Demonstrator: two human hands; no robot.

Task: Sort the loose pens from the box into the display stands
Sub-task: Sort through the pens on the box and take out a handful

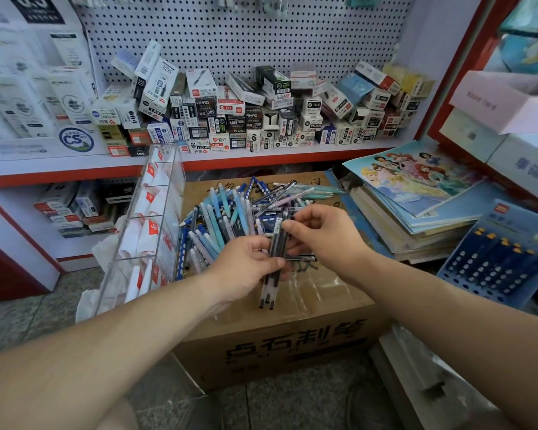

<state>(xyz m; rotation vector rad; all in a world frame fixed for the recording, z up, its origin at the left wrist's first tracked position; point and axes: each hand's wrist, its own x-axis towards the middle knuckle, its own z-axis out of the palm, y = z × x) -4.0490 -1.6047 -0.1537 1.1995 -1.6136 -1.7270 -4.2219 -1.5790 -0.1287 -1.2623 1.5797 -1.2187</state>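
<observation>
Clamps left hand (246, 263) fingers round a bundle of slim dark pens (269, 290), pinches its top with right hand (322, 235) fingers, holds it above the pastel pen heap (221, 212) on the brown cardboard box (292, 324).

Matt brown cardboard box (292, 324); glossy plastic pens (218, 218) heaped on it; clear acrylic display stand (176, 169) at its left.
</observation>
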